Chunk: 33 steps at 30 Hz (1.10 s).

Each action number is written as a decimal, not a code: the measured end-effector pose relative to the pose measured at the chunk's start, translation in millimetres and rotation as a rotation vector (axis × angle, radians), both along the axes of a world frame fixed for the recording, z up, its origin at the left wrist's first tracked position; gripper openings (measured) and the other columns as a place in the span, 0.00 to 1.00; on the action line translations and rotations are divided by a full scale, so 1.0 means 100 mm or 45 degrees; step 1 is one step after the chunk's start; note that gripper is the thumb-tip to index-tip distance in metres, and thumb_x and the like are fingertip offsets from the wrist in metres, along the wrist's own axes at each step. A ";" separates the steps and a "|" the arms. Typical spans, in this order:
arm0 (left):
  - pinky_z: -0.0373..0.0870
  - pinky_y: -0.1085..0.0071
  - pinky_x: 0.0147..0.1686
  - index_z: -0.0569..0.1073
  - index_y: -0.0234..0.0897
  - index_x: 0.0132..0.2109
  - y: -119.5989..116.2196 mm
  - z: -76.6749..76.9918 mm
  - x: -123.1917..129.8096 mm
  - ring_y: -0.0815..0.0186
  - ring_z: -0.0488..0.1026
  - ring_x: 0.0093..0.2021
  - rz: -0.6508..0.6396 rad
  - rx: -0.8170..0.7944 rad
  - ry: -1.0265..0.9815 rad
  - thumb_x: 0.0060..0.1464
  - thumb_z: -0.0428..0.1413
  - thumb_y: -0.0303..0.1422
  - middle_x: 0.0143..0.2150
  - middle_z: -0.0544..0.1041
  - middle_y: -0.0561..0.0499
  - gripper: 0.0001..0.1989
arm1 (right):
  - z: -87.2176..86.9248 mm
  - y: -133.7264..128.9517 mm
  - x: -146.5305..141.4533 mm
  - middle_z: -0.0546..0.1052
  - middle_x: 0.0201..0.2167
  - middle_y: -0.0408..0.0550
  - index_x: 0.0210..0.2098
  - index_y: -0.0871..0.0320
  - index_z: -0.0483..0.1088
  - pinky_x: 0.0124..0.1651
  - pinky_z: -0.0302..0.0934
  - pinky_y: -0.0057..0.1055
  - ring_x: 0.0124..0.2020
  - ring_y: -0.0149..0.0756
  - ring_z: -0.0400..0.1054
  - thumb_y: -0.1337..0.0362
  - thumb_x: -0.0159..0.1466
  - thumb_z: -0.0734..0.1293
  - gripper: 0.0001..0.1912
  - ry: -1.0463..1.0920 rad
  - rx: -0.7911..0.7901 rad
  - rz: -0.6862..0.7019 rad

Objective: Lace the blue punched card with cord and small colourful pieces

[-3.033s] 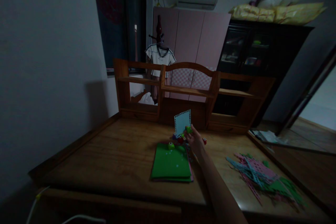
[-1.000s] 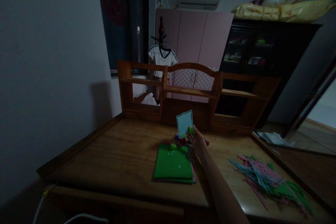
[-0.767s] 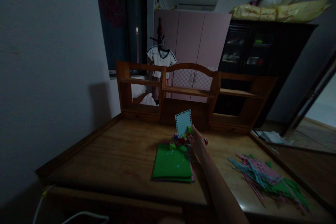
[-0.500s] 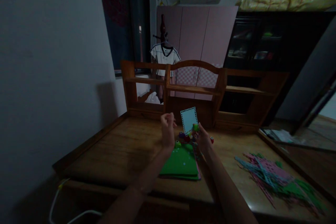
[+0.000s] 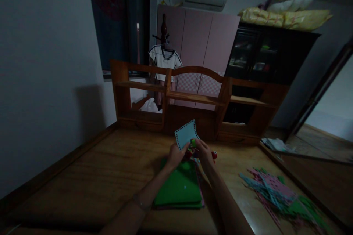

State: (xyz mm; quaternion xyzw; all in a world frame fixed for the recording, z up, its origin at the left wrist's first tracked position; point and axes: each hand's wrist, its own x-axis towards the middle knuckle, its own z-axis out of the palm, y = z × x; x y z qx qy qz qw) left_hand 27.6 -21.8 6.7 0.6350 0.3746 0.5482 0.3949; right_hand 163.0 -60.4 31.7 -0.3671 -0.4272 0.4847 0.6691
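Note:
Above the desk, my left hand [image 5: 176, 154] is closed on the lower edge of a pale blue card [image 5: 186, 134] with a dark dotted border. The card is tilted and slightly bent. Close beside it, my right hand [image 5: 202, 149] pinches a small green piece [image 5: 193, 143] near the card's lower right corner. Beneath the hands lies a stack of green sheets [image 5: 179, 185], with a pink edge showing at its right. Small colourful pieces sit just behind the stack, partly hidden by my hands. A red piece with an eye [image 5: 214, 154] is right of my right hand.
A pile of pink, blue and green cut strips [image 5: 278, 191] lies on the desk [image 5: 104, 165] at the right. A wooden shelf unit [image 5: 198, 97] stands along the back edge. The wall is on the left.
My left hand has come to the right and taken hold of the card, which has turned. Both hands are now close together. The view has tilted and shifted.

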 end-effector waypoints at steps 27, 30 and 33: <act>0.69 0.68 0.26 0.76 0.29 0.31 0.09 -0.04 -0.10 0.60 0.74 0.26 0.059 -0.315 -0.328 0.50 0.49 0.56 0.28 0.78 0.42 0.30 | -0.06 0.12 0.18 0.76 0.32 0.45 0.35 0.57 0.71 0.31 0.65 0.26 0.28 0.31 0.70 0.50 0.51 0.72 0.19 0.366 -0.099 -0.214; 0.69 0.69 0.28 0.76 0.30 0.30 0.06 0.00 -0.11 0.60 0.74 0.27 0.114 -0.353 -0.342 0.49 0.52 0.56 0.24 0.77 0.44 0.29 | -0.08 0.11 0.15 0.76 0.31 0.44 0.36 0.57 0.71 0.30 0.64 0.26 0.27 0.31 0.70 0.51 0.50 0.73 0.19 0.157 -0.052 -0.413; 0.68 0.68 0.29 0.76 0.30 0.30 0.04 0.03 -0.13 0.59 0.74 0.27 0.138 -0.358 -0.325 0.49 0.52 0.55 0.23 0.77 0.45 0.28 | -0.10 0.11 0.14 0.75 0.29 0.43 0.36 0.58 0.71 0.28 0.63 0.25 0.25 0.30 0.69 0.50 0.52 0.71 0.19 0.025 0.010 -0.495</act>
